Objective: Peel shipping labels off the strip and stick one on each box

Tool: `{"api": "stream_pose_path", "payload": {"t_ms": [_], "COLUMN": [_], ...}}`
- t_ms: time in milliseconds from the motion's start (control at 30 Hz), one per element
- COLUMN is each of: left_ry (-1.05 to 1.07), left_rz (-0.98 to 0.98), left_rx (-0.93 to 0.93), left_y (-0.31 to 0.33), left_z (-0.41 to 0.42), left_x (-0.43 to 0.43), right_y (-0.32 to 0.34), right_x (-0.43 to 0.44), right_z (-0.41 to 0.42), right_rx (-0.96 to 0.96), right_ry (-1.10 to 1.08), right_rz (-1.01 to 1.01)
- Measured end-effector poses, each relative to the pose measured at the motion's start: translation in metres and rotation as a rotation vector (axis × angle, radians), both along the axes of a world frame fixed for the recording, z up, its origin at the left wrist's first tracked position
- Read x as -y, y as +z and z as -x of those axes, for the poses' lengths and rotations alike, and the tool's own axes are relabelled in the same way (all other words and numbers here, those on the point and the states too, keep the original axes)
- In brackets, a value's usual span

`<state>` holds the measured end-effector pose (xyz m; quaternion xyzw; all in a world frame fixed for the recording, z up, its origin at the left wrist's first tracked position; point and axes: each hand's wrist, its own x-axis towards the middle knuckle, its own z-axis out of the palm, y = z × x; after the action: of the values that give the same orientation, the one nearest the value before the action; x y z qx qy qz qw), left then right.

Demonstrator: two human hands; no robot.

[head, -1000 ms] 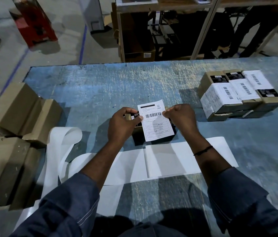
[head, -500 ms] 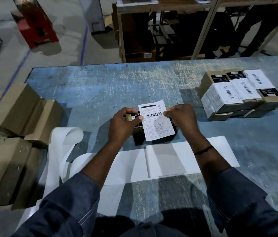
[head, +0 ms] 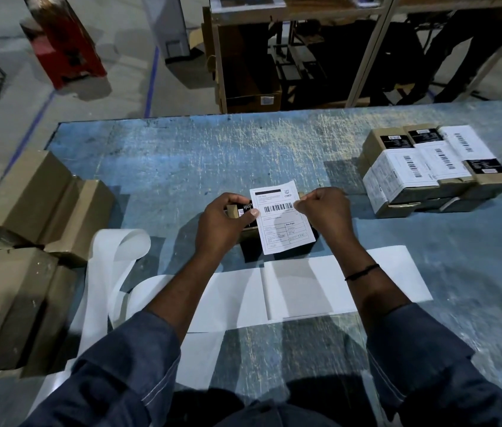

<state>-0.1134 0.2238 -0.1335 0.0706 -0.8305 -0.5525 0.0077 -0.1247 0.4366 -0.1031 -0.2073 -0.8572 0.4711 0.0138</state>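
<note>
Scratched blue table: at centre the left hand grips a small box, thumb on the left edge of the shipping label; the right hand pinches its right edge; backing strip at 6 o'clock, labelled boxes at 2 o'clock

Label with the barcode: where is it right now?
Head view, table centre: the label is pinched at its right edge by the right hand, over the box that the left hand grips, just beyond the strip.

Scratched blue table; red object on floor; metal rack behind.
</note>
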Motion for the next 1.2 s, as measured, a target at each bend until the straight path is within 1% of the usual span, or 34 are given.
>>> {"api": "stream_pose_path", "payload": {"t_ms": [67, 200, 267, 333, 367, 400, 467, 533, 567, 600, 667, 733, 833, 1033, 1100, 1200], "left_ry": [-0.011, -0.036, -0.049, -0.065, -0.085, -0.119, -0.219, -0.318, -0.352, -0.378, -0.415, -0.443, -0.490, -0.596, -0.605, -0.602], "left_rz": [0.085, 0.352, 0.420, 0.481, 0.528, 0.585, 0.707, 0.838, 0.901, 0.943, 0.957, 0.927, 0.870, 0.729, 0.706, 0.726], "left_rx": [-0.017, -0.042, -0.028, -0.040, -0.050, -0.065, -0.114, -0.180, -0.209, -0.223, -0.207, -0.152, -0.052, 0.014, 0.025, 0.041], "left_y": [0.002, 0.008, 0.015, 0.019, 0.022, 0.023, 0.026, 0.027, 0.027, 0.027, 0.025, 0.024, 0.025, 0.029, 0.027, 0.025], "left_z": [0.000, 0.001, -0.001, -0.004, -0.006, -0.006, -0.006, -0.004, -0.003, -0.001, 0.001, 0.003, 0.009, 0.027, 0.031, 0.035], "left_x": [-0.001, -0.006, -0.009, -0.012, -0.013, -0.014, -0.019, -0.024, -0.027, -0.029, -0.030, -0.029, -0.022, -0.004, 0.004, 0.018], "right_y": [0.001, -0.003, -0.001, 0.003, 0.004, 0.002, -0.003, -0.006, -0.007, -0.010, -0.016, -0.021, -0.016, -0.010, -0.009, -0.010], "right_x": [0.002, 0.011, 0.008, -0.004, -0.009, -0.013, -0.013, -0.006, -0.002, -0.001, -0.005, -0.010, -0.013, -0.028, -0.030, -0.032], "right_z": [0.001, 0.001, 0.000, -0.002, -0.002, -0.003, -0.005, -0.007, -0.007, -0.005, -0.002, 0.001, 0.005, 0.030, 0.037, 0.040], "right_rx": [0.027, 0.045, 0.040, 0.068, 0.073, 0.057, -0.051, -0.238, -0.320, -0.361, -0.366, -0.331, -0.196, 0.046, 0.069, 0.084], "right_ry": [0.014, 0.038, -0.003, -0.050, -0.057, -0.043, 0.056, 0.254, 0.367, 0.476, 0.635, 0.703, 0.733, 0.835, 0.840, 0.820], "right_rz": [-0.073, -0.174, -0.137, -0.013, 0.002, -0.075, -0.348, -0.550, -0.608, -0.642, -0.676, -0.641, -0.526, -0.260, -0.251, -0.326]}}
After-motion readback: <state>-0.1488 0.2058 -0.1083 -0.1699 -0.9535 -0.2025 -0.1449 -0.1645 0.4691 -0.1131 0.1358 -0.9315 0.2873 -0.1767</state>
